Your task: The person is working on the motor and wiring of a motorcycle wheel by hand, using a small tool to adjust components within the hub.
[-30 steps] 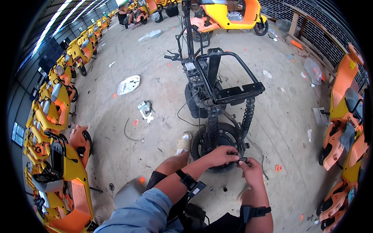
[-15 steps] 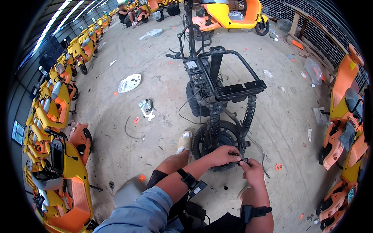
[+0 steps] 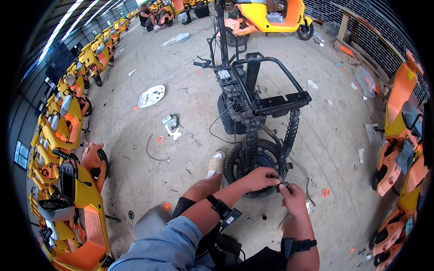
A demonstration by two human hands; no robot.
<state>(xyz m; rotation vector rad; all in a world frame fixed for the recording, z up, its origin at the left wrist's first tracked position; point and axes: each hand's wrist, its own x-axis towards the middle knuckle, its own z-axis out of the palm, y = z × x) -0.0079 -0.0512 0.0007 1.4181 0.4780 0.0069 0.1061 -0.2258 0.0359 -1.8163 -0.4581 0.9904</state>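
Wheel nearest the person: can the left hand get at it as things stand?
Probably yes: the left hand is right over the near side of the wheel, and nothing visible blocks the way there. It seems busy, though, with a small dark part alongside the right hand.

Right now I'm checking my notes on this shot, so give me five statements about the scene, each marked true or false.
1. The left hand and right hand come together by the wheel of a black frame. True.
2. The fingers pinch a large yellow panel. False: they pinch a small dark part, too small to make out.
3. A white panel lies on the floor, left of the frame. True.
4. Only the left arm wears a black strap. False: the right arm has a strap too.
5. Yellow-and-orange scooters line the left side. True.
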